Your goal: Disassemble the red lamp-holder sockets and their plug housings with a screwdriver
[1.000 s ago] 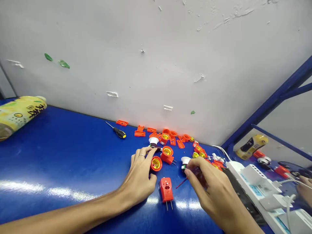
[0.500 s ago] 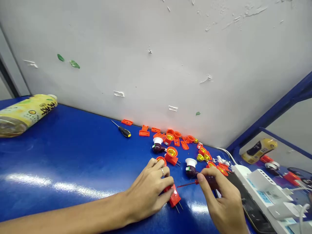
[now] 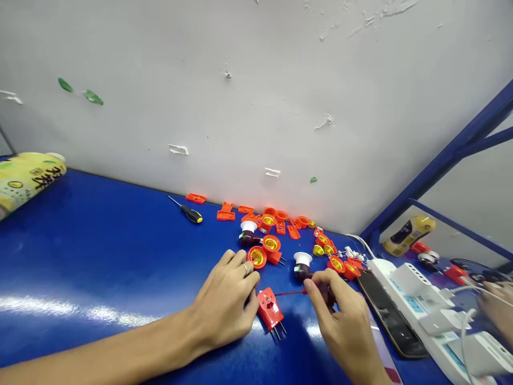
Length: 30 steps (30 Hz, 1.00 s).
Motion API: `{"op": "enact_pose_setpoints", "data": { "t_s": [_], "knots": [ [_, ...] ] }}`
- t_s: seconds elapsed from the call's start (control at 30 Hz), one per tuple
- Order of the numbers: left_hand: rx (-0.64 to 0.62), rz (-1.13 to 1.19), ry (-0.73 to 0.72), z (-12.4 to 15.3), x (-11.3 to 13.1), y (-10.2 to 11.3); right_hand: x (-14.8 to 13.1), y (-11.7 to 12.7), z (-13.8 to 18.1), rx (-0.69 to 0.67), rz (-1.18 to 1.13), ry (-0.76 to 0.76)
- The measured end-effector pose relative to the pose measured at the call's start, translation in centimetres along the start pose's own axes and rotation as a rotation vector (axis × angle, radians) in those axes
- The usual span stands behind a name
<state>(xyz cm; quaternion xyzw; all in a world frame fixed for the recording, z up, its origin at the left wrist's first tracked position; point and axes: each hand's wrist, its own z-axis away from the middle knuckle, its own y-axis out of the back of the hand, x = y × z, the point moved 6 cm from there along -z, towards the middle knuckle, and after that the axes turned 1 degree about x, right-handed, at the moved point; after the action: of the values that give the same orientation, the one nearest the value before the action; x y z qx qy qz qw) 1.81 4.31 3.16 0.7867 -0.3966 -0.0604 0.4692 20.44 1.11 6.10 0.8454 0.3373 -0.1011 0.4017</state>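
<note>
My left hand (image 3: 228, 302), with a ring on one finger, rests on the blue table with its fingers curled. Its thumb and fingertips are at the edge of a red plug-in lamp holder (image 3: 270, 309), whose metal prongs point toward me; its far end is partly hidden by my fingers. My right hand (image 3: 344, 315) grips a screwdriver (image 3: 290, 293) with a thin red shaft and a dark handle mostly covered by my fingers. The shaft's tip is beside the holder's upper right edge. Just beyond my left fingertips sits a red socket with a gold lining (image 3: 256, 258).
Red housings (image 3: 293, 231), gold sockets and white-topped dark lamp holders (image 3: 303, 262) cluster near the wall. A black-yellow screwdriver (image 3: 191, 214) and a yellow bottle (image 3: 30, 174) lie left. At right are a phone (image 3: 390, 315), a power strip (image 3: 417, 302) and another person's hand (image 3: 499, 307).
The view has swung right. The red lamp holder shows more of its flat face, and the screwdriver's tip is closer to it. More of the gold-lined socket beyond my left hand is visible.
</note>
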Motion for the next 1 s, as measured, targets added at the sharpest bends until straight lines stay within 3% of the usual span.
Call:
{"op": "enact_pose_setpoints", "data": {
  "t_s": [0.13,0.23,0.3,0.4,0.5,0.6,0.7,1.0],
  "knots": [
    [-0.011,0.052,-0.08,0.0,0.9,0.3,-0.1,0.5,0.0,0.081,-0.021,-0.013],
    [-0.142,0.191,-0.269,0.4,2.3,0.0,0.0,1.4,0.1,0.179,-0.023,-0.034],
    [-0.236,0.249,-0.314,0.6,2.7,-0.3,0.2,2.1,0.4,0.262,-0.009,-0.079],
    [-0.241,0.367,-0.214,0.4,2.3,-0.3,0.9,3.4,1.0,0.431,-0.095,-0.212],
    [-0.117,0.71,0.109,-0.2,0.6,0.2,1.3,4.2,1.7,0.613,-0.405,-0.26],
    [-0.053,0.909,0.306,-0.4,-0.2,-0.1,0.4,3.4,1.7,0.538,-0.526,-0.176],
    [-0.047,0.967,0.355,-0.5,-0.5,-0.5,-0.6,2.2,1.7,0.409,-0.369,-0.166],
    [-0.06,1.054,0.413,-0.5,-1.0,-1.5,-1.0,1.9,1.7,0.368,-0.273,-0.178]
  ]
}}
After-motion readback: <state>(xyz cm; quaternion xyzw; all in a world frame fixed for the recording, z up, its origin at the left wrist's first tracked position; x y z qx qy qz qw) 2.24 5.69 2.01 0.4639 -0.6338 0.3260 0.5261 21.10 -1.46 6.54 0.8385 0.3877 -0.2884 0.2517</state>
